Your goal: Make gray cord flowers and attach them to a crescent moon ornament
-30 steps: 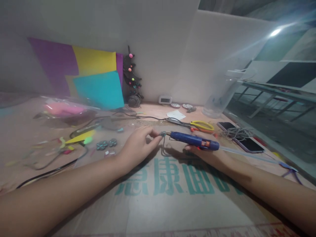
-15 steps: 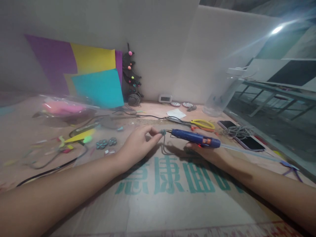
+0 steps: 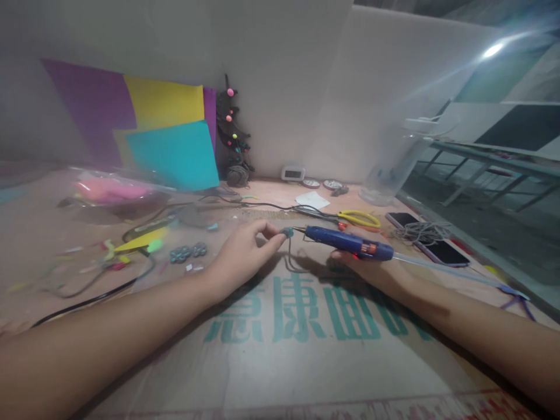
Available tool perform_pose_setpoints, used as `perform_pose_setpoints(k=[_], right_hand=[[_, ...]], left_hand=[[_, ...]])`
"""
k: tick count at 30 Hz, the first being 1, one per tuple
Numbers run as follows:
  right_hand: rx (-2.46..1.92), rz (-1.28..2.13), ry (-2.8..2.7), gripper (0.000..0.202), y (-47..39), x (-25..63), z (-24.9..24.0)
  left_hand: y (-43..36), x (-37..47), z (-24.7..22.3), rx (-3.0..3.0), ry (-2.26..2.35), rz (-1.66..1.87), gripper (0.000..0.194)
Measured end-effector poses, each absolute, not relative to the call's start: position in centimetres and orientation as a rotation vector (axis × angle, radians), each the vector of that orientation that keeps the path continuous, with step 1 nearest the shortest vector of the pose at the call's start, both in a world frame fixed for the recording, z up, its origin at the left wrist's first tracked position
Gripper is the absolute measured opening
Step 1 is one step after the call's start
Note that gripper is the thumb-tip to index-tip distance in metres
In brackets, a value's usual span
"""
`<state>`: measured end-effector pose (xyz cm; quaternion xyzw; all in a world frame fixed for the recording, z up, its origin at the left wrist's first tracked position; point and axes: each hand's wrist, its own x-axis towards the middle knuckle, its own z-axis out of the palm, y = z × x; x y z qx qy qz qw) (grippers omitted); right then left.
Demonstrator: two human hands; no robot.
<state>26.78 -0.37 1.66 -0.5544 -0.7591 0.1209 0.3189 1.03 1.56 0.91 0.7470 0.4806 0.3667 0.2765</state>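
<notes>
Left hand [image 3: 238,256]: pinched on teal piece [image 3: 287,233], just left of gun [image 3: 336,240]
Gun: lies crosswise, nozzle [image 3: 299,229] toward piece, contact unclear
Right hand [image 3: 378,269]: closed round gun

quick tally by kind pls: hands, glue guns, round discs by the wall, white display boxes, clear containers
left hand plus right hand: 2
glue gun: 1
round discs: 2
white display box: 1
clear container: 1
total: 7
</notes>
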Motion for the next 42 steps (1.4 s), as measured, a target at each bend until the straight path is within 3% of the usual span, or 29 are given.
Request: perform_pose_setpoints(k=[42], right_hand=[[-1.418,0.221,-1.960,0.024,0.02,26.93,1.12]], left_hand=[[1.51,1.09,1.00,1.967,1.273,0.977,0.022]])
